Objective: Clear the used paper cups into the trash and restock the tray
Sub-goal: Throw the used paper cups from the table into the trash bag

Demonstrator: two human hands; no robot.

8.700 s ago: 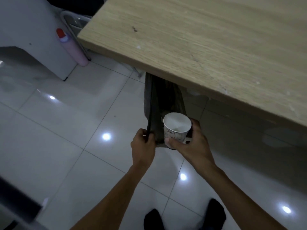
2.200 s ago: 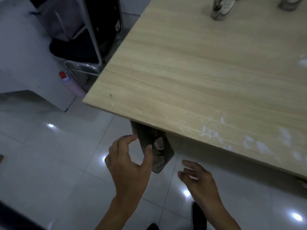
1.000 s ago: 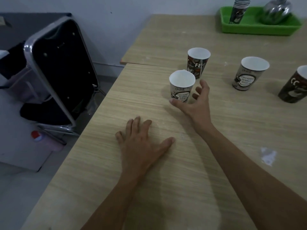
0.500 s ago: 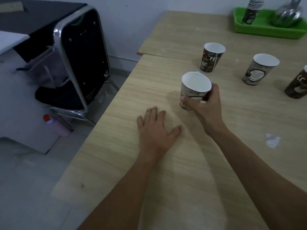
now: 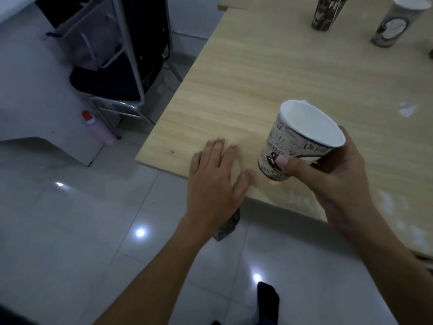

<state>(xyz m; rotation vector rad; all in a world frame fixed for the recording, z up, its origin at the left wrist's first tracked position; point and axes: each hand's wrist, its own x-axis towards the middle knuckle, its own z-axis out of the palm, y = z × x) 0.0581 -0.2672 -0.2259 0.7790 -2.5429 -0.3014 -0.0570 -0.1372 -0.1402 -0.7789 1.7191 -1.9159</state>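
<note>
Printed paper cup (image 5: pixel 302 139), white inside, tilted, held by the right hand (image 5: pixel 337 174) over the tabletop's near edge, dark cup (image 5: pixel 325 12) and pale cup (image 5: pixel 393 22) upright farther back

A paper cup (image 5: pixel 281 146), white inside, cream outside with black lettering and drawings. The worktop (image 5: pixel 269 66) is pale wood grain flecked with white smudges. A dark cup (image 5: pixel 325 12) carries white letters; a grey cup (image 5: pixel 393 22), a white oval. The floor (image 5: pixel 70 231) is glossy grey-white tile; a pink bottle (image 5: pixel 100 130) is capped red.
</note>
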